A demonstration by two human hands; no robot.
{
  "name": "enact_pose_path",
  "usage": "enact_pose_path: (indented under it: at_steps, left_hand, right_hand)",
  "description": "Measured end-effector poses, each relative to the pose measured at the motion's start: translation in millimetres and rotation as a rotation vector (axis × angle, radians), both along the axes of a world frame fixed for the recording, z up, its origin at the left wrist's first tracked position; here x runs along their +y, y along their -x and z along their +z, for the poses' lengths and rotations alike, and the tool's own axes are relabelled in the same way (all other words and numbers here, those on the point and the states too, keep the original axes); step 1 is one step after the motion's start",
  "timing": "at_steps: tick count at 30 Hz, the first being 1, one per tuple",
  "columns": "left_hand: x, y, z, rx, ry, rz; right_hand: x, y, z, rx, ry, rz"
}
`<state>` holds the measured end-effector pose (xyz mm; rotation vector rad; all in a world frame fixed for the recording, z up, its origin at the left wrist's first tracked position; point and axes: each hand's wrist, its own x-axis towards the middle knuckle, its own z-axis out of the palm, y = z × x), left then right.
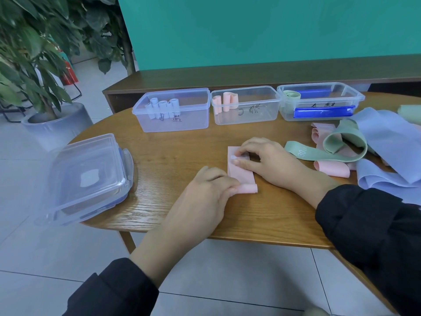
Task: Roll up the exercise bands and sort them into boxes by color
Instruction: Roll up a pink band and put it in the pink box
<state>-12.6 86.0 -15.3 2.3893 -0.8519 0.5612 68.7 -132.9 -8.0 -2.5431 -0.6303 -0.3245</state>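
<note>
Near the worktop's (173,201) front edge, left hand (205,190) pinches the pink band's (240,173) started roll; right hand (264,160) presses it flat; a slackened pinch could let it uncoil.

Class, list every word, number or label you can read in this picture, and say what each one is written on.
"30 LB", in white print on the green band; the letters are small and only just legible.
Handwritten black marks on the left box: not legible.
Handwritten black marks on the middle box: not legible.
Handwritten black marks on the right box: too blurred to read.
</note>
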Motion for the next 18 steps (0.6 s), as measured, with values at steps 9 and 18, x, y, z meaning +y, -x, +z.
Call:
enact_pose_path:
  at_steps: [9,18]
  left_hand:
    - [0,-1,0,-0.018,-0.086,0.023]
    - [-4,-11,0,-0.059,-0.121,0.042]
  right_hand:
    - [0,-1,-1,-0.005,-0.010,-0.007]
    - [-3,-6,-3,-0.073,-0.035,-0.053]
